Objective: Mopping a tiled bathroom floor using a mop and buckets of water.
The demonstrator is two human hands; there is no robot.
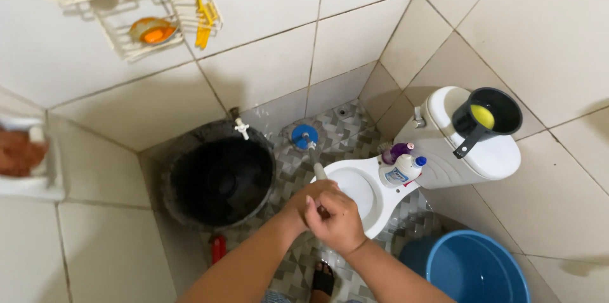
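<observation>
Head view, looking steeply down into a tiled bathroom corner. Both hands meet over the near rim of the white ceramic toilet bowl (363, 190). The right hand (339, 219) is closed in a fist, and the left hand (303, 205) lies against it from the left; together they are wrapped around the pale plastic handle (319, 172) of a tool whose shaft rises out of the grip towards the far wall. What the lower end of that handle carries is hidden under the hands. How tightly the left hand's fingers close cannot be told, as the right hand covers them.

On the ledge behind the bowl stand a white plastic bottle with a blue cap (401, 170) and, just beside it, a purple bottle (399, 150). The white cistern (469, 144) behind them bears a black plastic dipper (491, 116) with a yellow round object inside.

Left of the toilet sits a large black round bucket (219, 179) under a small white tap (242, 128). A blue disc-shaped object (305, 136) lies on the patterned grey floor tiles (346, 128) between bucket and toilet. A blue plastic bucket (472, 268) stands at lower right. A cream wire rack (152, 14) hangs on the wall at upper left. A foot in a black sandal (322, 281) shows below the hands.
</observation>
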